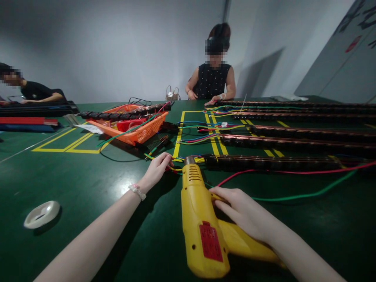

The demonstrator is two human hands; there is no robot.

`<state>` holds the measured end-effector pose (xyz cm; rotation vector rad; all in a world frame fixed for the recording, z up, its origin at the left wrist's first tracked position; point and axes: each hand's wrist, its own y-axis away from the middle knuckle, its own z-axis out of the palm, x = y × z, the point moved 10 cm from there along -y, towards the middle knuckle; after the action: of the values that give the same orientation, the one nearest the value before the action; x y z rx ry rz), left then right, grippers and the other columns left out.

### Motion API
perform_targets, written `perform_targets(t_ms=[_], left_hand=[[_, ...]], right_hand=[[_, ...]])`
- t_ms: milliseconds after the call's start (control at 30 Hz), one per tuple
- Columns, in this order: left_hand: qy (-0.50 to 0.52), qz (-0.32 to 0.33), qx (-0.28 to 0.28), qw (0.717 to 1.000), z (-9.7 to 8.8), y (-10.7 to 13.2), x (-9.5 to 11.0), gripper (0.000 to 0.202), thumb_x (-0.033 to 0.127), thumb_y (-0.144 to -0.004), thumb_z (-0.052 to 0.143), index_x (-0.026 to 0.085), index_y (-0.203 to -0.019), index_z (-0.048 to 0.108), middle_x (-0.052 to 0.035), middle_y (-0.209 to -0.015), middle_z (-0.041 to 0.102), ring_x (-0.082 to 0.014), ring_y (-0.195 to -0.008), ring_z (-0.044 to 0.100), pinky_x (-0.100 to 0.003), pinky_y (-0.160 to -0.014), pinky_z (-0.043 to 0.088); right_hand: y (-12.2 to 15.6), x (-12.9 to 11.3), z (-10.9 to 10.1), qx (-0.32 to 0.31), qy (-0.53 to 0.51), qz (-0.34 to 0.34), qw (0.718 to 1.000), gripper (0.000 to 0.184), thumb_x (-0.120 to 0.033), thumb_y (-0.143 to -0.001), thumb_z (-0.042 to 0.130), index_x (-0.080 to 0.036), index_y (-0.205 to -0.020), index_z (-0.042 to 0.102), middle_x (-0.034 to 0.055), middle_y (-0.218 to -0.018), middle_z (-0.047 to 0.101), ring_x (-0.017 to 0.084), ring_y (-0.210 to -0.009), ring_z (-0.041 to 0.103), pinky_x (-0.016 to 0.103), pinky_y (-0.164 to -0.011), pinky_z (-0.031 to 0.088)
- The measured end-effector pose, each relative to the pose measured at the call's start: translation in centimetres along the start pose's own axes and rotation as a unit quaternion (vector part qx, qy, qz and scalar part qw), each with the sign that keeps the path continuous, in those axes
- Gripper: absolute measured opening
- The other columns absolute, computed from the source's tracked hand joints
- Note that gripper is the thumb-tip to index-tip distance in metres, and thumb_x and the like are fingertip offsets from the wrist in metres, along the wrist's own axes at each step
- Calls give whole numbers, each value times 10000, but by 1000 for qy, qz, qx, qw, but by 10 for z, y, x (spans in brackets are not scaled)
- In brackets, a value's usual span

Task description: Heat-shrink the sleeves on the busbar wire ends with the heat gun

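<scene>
In the head view my right hand (239, 209) is closed on a yellow heat gun (192, 211) at the top of its handle. Its metal nozzle points away from me, at the near wires. My left hand (160, 164) pinches thin coloured wires (176, 169), yellow and green among them, just left of the nozzle; the fingertips are partly hidden. These wires run toward the end of the nearest long black bar (249, 161), and the nozzle covers part of them. Whether the nozzle touches the wires I cannot tell.
An orange basket (141, 135) with black and red parts stands at the left back. More black bars (293, 141) with wires lie at the right. A red cable (282, 171) and a green cable (308, 196) cross there. A white ring-shaped object (42, 214) lies left. Two people sit beyond.
</scene>
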<state>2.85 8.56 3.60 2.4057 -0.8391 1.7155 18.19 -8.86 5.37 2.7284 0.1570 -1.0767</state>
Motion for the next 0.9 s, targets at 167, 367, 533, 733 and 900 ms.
perform_targets(t_ms=[167,367,533,733,900], left_hand=[[-7,6,-7,1000,1,0,1,354,501,-889,406,178,-815,530,1,-726,565,-134,-666,512,-241,-611,391],[-62,34,15,997,-3,0,9,338,448,-900,378,176,-737,497,12,-683,469,-135,-674,434,-249,-629,344],[-77,24,20,997,-5,-1,6,330,435,-900,368,175,-733,482,10,-696,469,-138,-692,430,-253,-655,341],[-91,20,13,996,-5,1,5,341,446,-904,366,176,-729,479,16,-680,458,-131,-672,421,-248,-630,335],[-104,18,15,994,-5,3,9,355,452,-900,378,175,-696,463,22,-653,437,-124,-643,406,-245,-603,322]], right_hand=[[-11,-23,11,0,2,-34,999,301,-272,-923,373,-238,-1115,601,39,-1067,638,188,-973,583,306,-840,432],[-23,-40,23,16,14,-73,997,280,-224,-906,392,-215,-1067,620,48,-1027,655,182,-958,594,279,-818,420],[-26,-39,26,29,21,-76,996,258,-214,-896,420,-216,-1054,624,48,-1024,661,181,-953,600,269,-795,417],[-23,-36,24,24,9,-85,996,260,-232,-898,437,-225,-1074,628,53,-1021,665,189,-958,602,277,-807,425],[-20,-32,20,8,-9,-90,996,291,-253,-900,444,-247,-1135,615,47,-1049,661,197,-983,597,300,-842,433]])
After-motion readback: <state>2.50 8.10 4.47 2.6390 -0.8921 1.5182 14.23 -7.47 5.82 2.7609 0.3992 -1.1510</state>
